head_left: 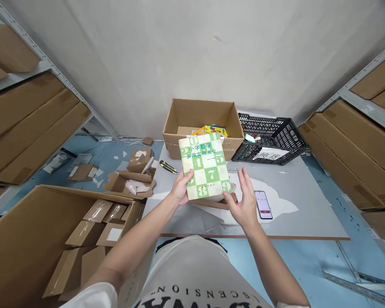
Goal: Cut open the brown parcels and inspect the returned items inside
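Observation:
A green-and-white checkered book with numbers and Chinese characters on its cover is held upright above the grey table. My left hand grips its lower left edge. My right hand touches its lower right corner with the thumb, the other fingers spread and apart from the cover. Under the book lies a torn brown cardboard wrapper on white packing paper.
An open cardboard box with books inside stands at the table's back, a black plastic crate beside it. A phone and a yellow utility knife lie on the table. A large box of parcels sits left. Shelves with cartons flank both sides.

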`<action>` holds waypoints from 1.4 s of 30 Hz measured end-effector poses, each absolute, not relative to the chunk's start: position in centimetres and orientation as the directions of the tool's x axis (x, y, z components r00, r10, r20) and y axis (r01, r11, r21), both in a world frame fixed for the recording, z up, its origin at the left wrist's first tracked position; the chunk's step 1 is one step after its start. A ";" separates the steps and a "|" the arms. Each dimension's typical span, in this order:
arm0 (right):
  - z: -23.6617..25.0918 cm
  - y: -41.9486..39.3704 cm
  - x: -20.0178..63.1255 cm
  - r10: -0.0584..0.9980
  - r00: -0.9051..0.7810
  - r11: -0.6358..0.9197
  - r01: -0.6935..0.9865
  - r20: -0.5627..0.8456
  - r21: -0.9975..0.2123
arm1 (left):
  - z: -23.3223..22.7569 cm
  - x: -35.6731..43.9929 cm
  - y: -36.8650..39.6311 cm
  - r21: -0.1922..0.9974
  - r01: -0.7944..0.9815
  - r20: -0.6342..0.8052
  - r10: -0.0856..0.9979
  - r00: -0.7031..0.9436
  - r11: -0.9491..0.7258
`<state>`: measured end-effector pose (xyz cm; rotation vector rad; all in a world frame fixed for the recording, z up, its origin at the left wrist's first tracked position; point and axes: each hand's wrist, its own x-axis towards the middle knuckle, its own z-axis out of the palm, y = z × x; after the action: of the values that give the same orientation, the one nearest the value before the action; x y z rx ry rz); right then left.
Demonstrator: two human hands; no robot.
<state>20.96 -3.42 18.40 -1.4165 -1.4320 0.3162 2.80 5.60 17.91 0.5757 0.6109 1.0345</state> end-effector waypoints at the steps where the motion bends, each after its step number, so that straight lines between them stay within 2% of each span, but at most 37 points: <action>1: 18.1 -3.1 21.5 0.892 0.272 0.209 0.461 0.361 -0.862 | 17.6 2.5 5.8 0.692 -0.588 -0.199 0.894 0.402 0.419; 3: 17.4 -2.5 22.0 0.969 0.211 0.088 0.200 0.131 -0.976 | 16.9 2.3 6.0 0.698 -0.559 -0.217 0.876 0.430 0.448; 5: 16.8 -2.0 22.0 0.995 0.093 -0.047 -0.002 -0.047 -0.999 | 16.2 2.2 6.1 0.702 -0.538 -0.234 0.864 0.446 0.467; 7: 16.6 -1.8 21.7 0.989 0.021 -0.145 -0.089 -0.147 -0.985 | 15.7 2.4 6.0 0.703 -0.527 -0.242 0.857 0.455 0.478; 9: 16.5 -1.8 21.4 0.983 0.001 -0.182 -0.125 -0.184 -0.975 | 15.3 2.6 6.1 0.704 -0.519 -0.244 0.852 0.463 0.484; 15: 15.7 -1.3 21.6 0.982 0.026 -0.182 -0.166 -0.189 -0.969 | 15.1 2.8 7.0 0.715 -0.489 -0.254 0.838 0.484 0.499; 20: 14.7 -0.6 22.1 0.977 0.061 -0.187 -0.194 -0.202 -0.963 | 15.1 2.9 7.8 0.720 -0.491 -0.190 0.820 0.539 0.490; 28: 14.6 2.0 24.1 0.976 0.063 -0.188 -0.232 -0.208 -0.954 | 13.9 1.8 9.1 0.821 -0.386 -0.138 0.802 0.580 0.421; 31: 15.2 4.3 25.6 0.979 0.092 -0.153 -0.237 -0.179 -0.959 | 12.5 0.7 9.5 0.906 -0.242 -0.162 0.812 0.561 0.348; 36: 16.3 10.5 28.4 0.982 0.150 -0.076 -0.230 -0.113 -0.970 | 10.6 -1.3 9.1 0.995 0.062 -0.103 0.821 0.562 0.083; 39: 16.9 15.1 29.8 0.971 0.214 -0.064 -0.208 -0.109 -0.976 | 10.3 -2.0 8.2 0.950 0.296 -0.115 0.769 0.629 -0.100; 42: 16.9 19.8 30.9 0.955 0.269 -0.070 -0.208 -0.126 -0.976 | 10.5 -2.2 7.3 0.822 0.479 -0.143 0.703 0.697 -0.307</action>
<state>30.87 19.82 16.95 -1.2549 -0.8088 1.1544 -2.17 7.28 10.49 1.9693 0.9112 0.3009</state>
